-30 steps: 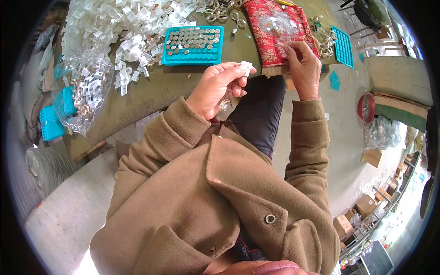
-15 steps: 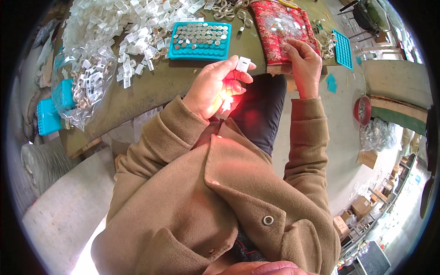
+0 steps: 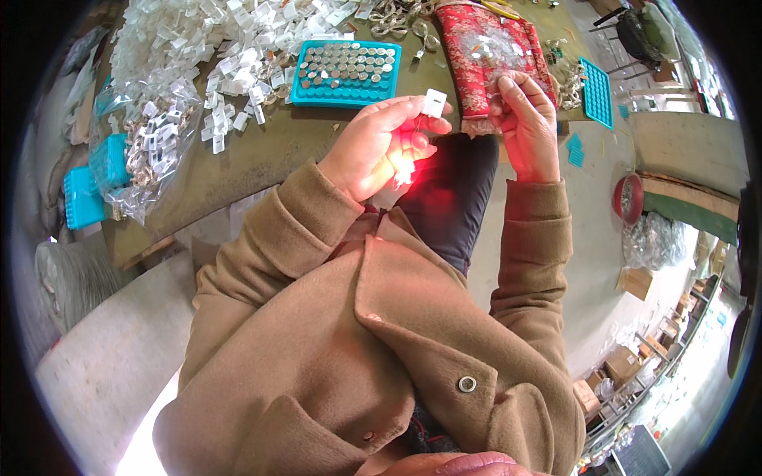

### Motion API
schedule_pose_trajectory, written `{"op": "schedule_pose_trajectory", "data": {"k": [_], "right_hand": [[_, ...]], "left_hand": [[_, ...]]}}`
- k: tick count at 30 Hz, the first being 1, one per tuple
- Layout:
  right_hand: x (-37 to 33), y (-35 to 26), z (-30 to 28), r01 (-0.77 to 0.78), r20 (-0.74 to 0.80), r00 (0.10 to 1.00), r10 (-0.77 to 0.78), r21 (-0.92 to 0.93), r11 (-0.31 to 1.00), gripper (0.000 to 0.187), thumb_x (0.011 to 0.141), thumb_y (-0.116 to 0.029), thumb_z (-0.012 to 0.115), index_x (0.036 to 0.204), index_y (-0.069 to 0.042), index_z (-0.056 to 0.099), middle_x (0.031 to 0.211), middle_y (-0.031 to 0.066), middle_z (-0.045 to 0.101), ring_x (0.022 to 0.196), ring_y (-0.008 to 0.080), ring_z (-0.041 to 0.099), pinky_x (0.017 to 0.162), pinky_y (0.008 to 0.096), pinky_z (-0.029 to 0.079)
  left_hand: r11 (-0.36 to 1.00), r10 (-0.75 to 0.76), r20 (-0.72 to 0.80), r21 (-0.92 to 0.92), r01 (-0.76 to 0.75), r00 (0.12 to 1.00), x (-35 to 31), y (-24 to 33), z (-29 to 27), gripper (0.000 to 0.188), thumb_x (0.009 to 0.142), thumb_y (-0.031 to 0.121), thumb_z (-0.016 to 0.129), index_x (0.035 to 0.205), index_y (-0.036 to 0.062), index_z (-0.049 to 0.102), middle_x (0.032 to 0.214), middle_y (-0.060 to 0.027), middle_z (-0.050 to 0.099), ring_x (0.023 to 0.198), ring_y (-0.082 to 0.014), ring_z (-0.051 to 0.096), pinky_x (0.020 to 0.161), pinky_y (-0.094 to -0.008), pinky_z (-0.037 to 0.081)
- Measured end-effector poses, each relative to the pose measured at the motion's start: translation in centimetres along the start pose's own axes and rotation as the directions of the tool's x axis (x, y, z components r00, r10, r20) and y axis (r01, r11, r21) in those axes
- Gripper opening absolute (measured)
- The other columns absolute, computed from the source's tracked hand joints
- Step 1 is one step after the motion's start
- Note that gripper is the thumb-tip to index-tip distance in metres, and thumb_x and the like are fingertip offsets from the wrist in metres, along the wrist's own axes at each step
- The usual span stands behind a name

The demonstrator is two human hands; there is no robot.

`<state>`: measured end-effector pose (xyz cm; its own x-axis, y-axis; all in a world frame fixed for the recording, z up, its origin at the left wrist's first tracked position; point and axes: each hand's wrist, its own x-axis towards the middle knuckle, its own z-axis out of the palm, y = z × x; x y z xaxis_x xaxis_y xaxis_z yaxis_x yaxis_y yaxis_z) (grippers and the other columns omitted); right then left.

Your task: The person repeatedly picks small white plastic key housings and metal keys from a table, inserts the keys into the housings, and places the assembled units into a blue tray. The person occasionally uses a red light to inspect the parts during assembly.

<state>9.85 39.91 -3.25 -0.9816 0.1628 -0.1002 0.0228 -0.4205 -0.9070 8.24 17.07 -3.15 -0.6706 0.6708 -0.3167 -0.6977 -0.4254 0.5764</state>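
My left hand [image 3: 361,151] is closed, pinching a small white plastic case [image 3: 433,104] with a dark slot between thumb and fingertips. A bright red light [image 3: 403,171] glows below its curled fingers and tints both hands. My right hand [image 3: 528,127] is held at the near edge of a red patterned cloth [image 3: 462,36], thumb and fingers pinched together. Whatever it holds, if anything, is too small to make out. Small clear plastic pieces [image 3: 496,49] lie heaped on the cloth. Beyond my left hand, a blue tray [image 3: 345,97] carries rows of silver button cells [image 3: 349,57].
A large pile of white plastic cases [image 3: 175,47] covers the table's far left. A clear bag [image 3: 159,151] of assembled pieces lies at the left edge, beside blue trays [image 3: 83,198]. Coiled wires [image 3: 389,17] lie behind the tray. Another blue tray [image 3: 595,91] is at the right.
My left hand has shifted slightly right with the white case, which now stands more upright. My right hand has drawn slightly back from the plastic pieces, its fingers turned toward my left hand.
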Motion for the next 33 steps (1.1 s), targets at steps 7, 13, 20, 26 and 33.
{"op": "schedule_pose_trajectory", "data": {"k": [7, 13, 20, 26, 33], "right_hand": [[-1.1, 0.0, 2.5, -0.155, 0.175, 0.977, 0.123, 0.181, 0.971, 0.010, 0.099, -0.013, 0.059, 0.101, -0.005, 0.063, 0.091, 0.0004, 0.064, 0.071, 0.0056, 0.055, 0.061, 0.0214, 0.046], [-2.2, 0.7, 4.5, -0.144, 0.204, 0.971, 0.123, 0.093, 0.985, 0.009, 0.099, -0.012, 0.058, 0.097, -0.004, 0.062, 0.089, -0.0010, 0.061, 0.074, 0.0055, 0.054, 0.064, 0.0209, 0.045], [-2.3, 1.6, 6.5, 0.536, 0.301, 0.842, -0.447, -0.559, 0.632, 0.004, 0.088, 0.002, 0.063, 0.092, 0.001, 0.061, 0.084, 0.0053, 0.062, 0.073, 0.0177, 0.061, 0.070, 0.0266, 0.050], [-2.8, 0.6, 6.8, 0.613, 0.454, 0.770, -0.448, -0.720, 0.325, 0.008, 0.084, 0.001, 0.065, 0.091, -0.002, 0.061, 0.086, 0.0112, 0.062, 0.074, 0.0299, 0.062, 0.067, 0.0341, 0.051], [-2.8, 1.4, 7.5, 0.540, 0.414, 0.838, -0.355, -0.723, 0.432, 0.006, 0.088, -0.003, 0.064, 0.094, -0.002, 0.062, 0.085, 0.0086, 0.063, 0.074, 0.0215, 0.063, 0.066, 0.0317, 0.050]], "left_hand": [[0.996, 0.034, 0.048, -0.078, -0.030, 0.998, -0.3, 0.4, 1.2, 0.029, 0.099, 0.024, 0.058, 0.120, 0.0033, 0.062, 0.103, -0.0081, 0.068, 0.068, -0.0059, 0.052, 0.071, -0.0262, 0.049], [0.995, 0.071, 0.082, -0.079, -0.064, 0.994, -0.9, 0.5, 1.1, 0.022, 0.100, 0.023, 0.058, 0.114, 0.0059, 0.062, 0.103, -0.0074, 0.068, 0.075, -0.0094, 0.056, 0.069, -0.0264, 0.047], [0.987, 0.136, 0.008, -0.092, -0.135, 0.991, -1.3, -0.1, 0.5, 0.023, 0.099, 0.022, 0.060, 0.112, 0.0041, 0.062, 0.099, -0.0060, 0.066, 0.086, -0.0116, 0.063, 0.072, -0.0250, 0.049], [0.910, 0.319, -0.152, 0.325, -0.257, 0.936, -1.6, -0.6, 1.2, 0.018, 0.099, 0.020, 0.060, 0.105, 0.0035, 0.061, 0.090, -0.0069, 0.067, 0.071, -0.0075, 0.059, 0.070, -0.0206, 0.049], [0.987, 0.163, -0.134, 0.018, -0.162, 0.978, -2.4, 0.2, 0.0, 0.018, 0.098, 0.021, 0.061, 0.103, 0.0041, 0.063, 0.087, -0.0068, 0.067, 0.059, -0.0024, 0.047, 0.059, -0.0194, 0.042]]}}
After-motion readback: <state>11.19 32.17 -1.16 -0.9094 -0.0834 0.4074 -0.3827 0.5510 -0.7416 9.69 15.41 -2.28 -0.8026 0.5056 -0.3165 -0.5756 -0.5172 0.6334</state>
